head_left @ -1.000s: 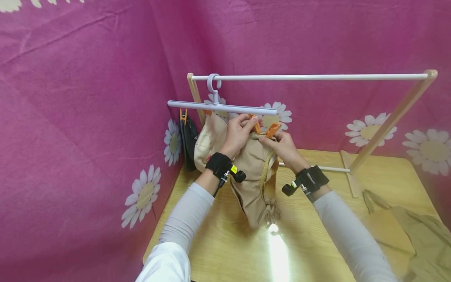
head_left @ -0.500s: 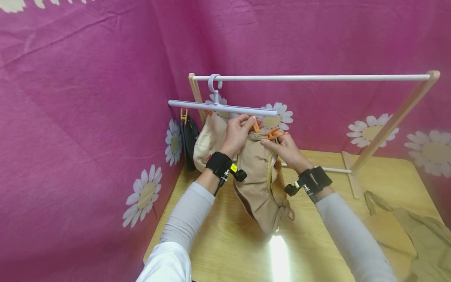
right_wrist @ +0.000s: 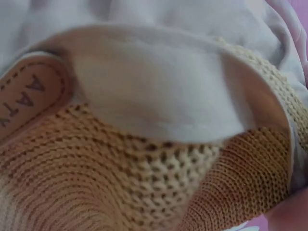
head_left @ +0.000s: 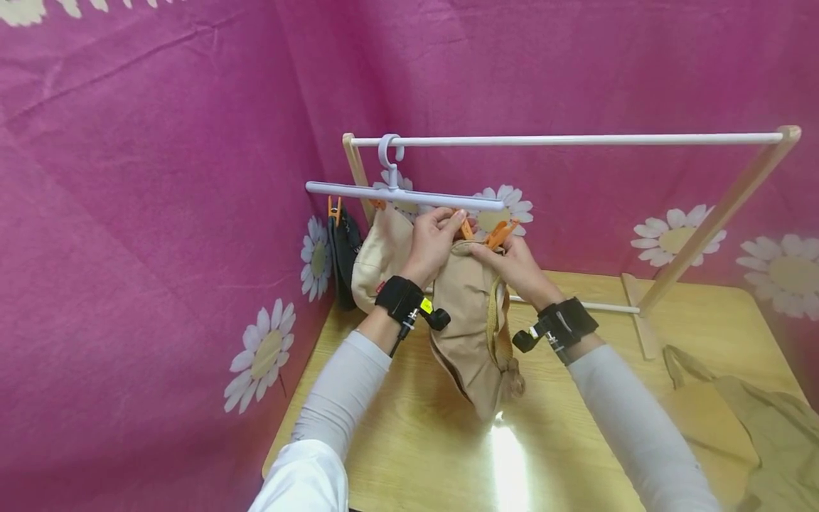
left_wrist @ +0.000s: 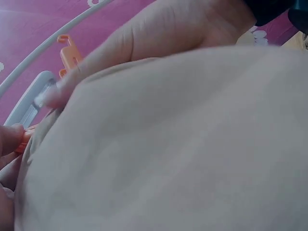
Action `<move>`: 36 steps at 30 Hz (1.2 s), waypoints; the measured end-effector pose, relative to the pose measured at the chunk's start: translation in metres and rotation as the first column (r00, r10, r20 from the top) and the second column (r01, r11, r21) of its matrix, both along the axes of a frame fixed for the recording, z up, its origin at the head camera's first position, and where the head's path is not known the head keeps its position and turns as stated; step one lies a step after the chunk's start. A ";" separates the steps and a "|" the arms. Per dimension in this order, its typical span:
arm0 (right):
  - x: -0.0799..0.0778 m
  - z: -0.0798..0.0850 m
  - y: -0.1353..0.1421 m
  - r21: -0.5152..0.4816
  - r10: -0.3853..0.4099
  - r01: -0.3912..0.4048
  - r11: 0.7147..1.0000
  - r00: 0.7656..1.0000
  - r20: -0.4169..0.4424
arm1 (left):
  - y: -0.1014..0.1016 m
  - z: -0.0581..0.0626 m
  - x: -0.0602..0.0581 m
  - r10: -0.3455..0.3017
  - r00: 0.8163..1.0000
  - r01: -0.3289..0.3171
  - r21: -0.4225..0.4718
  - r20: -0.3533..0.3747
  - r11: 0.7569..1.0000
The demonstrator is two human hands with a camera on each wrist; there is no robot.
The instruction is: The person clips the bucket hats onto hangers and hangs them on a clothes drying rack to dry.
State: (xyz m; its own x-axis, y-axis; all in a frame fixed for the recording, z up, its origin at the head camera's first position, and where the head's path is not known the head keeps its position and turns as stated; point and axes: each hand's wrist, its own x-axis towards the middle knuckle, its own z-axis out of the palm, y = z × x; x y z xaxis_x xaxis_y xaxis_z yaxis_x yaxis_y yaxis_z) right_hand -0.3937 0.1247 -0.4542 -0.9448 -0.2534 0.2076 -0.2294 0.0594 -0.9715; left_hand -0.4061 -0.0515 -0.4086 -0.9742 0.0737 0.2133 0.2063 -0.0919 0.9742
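Note:
A tan sun hat (head_left: 470,306) hangs below the right half of the grey hanger (head_left: 409,196); its woven crown (right_wrist: 96,178) and leather label (right_wrist: 36,96) show in the right wrist view. With its fingertips my left hand (head_left: 431,245) pinches an orange clothespin (head_left: 466,227) at the hat's top edge. My right hand (head_left: 518,267) grips that edge further right, its thumb lying along the fabric. A second orange clothespin (head_left: 502,233) stands up beside the right thumb; whether it bites the fabric is hidden. Fabric fills most of the left wrist view.
A cream hat (head_left: 377,259) and a black item (head_left: 343,259) under an orange clip hang to the left. The hanger hooks on the white rod (head_left: 563,140) of a wooden-ended rack. Olive cloth (head_left: 768,419) with a strap lies on the table (head_left: 422,455) at right.
The right clothespin has swung from lying sideways to standing upright, and the right hand has shifted slightly left. The hat's lower part swung out right, then partly back. The left hand stays put.

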 end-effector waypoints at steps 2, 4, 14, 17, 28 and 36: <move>0.000 -0.002 -0.002 -0.004 -0.012 0.012 1.000 1.000 -0.005 | 0.000 -0.001 0.000 0.000 1.000 0.000 0.005 0.006 1.000; 0.000 -0.004 -0.004 -0.009 -0.031 0.031 0.999 0.999 -0.010 | 0.000 -0.002 0.000 -0.002 1.000 0.002 0.009 0.011 1.000; 0.002 -0.001 -0.009 -0.072 -0.039 0.039 0.997 0.999 0.001 | 0.001 0.000 0.000 -0.018 1.000 0.018 0.046 -0.009 0.999; 0.002 0.000 -0.011 -0.094 -0.041 0.044 0.995 0.998 0.042 | 0.000 0.000 0.001 -0.025 1.000 0.026 0.053 -0.010 0.998; 0.000 0.002 -0.015 -0.132 -0.060 0.076 0.988 0.990 0.125 | 0.000 -0.003 0.001 -0.024 0.999 0.025 0.021 -0.036 0.999; -0.005 0.004 -0.008 -0.093 0.028 -0.019 0.995 0.995 0.098 | -0.008 -0.004 -0.001 -0.037 0.998 0.035 -0.052 -0.042 0.998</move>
